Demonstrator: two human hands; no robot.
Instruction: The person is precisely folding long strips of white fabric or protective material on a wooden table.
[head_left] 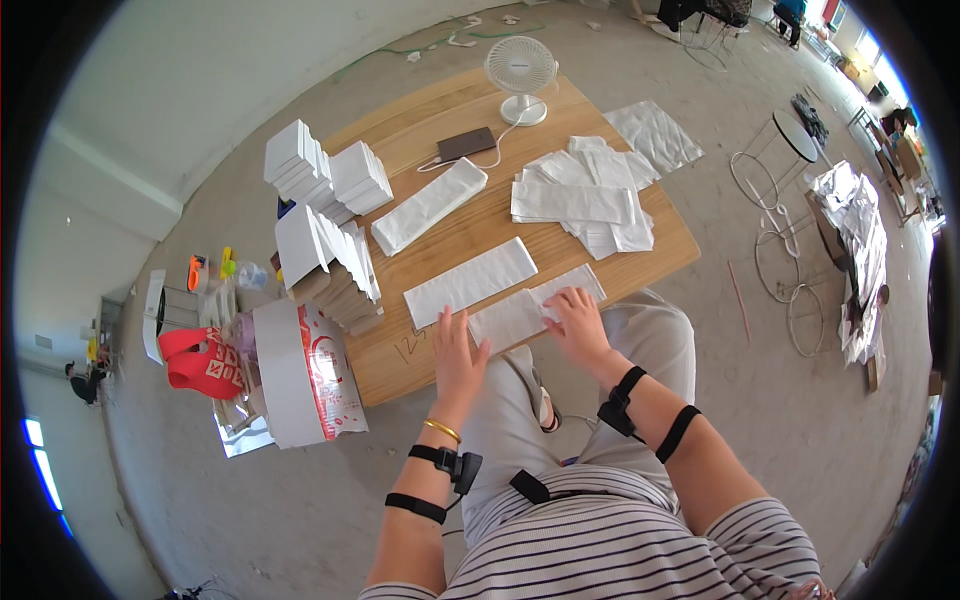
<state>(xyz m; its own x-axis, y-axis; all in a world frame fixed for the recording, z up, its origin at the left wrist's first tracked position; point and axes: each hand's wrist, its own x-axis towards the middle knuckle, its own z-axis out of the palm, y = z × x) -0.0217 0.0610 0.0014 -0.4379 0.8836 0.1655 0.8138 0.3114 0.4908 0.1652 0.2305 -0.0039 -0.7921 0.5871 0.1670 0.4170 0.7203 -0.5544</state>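
A long white folded strip [505, 318], cloth-like or thin plastic, lies along the near edge of the wooden table [640, 268]. My right hand [578, 328] bends its fingers over the strip's right part, thumb and fingertips gripping a raised fold there. At the strip's left end, my left hand [458, 362] rests with fingers stretched and thumb apart, holding nothing. Just beyond lies a second flat white strip [470, 281], close to my left fingertips. Farther back is a thicker white folded bundle [430, 205]. A loose pile of white strips [590, 200] spreads at the right.
Stacks of white folded pieces [325, 250] stand on the table's left side. At the back are a small white fan [521, 75] and a dark power bank [466, 143] with a cable. An open carton [290, 375] and red bag [203, 362] sit beyond the left edge.
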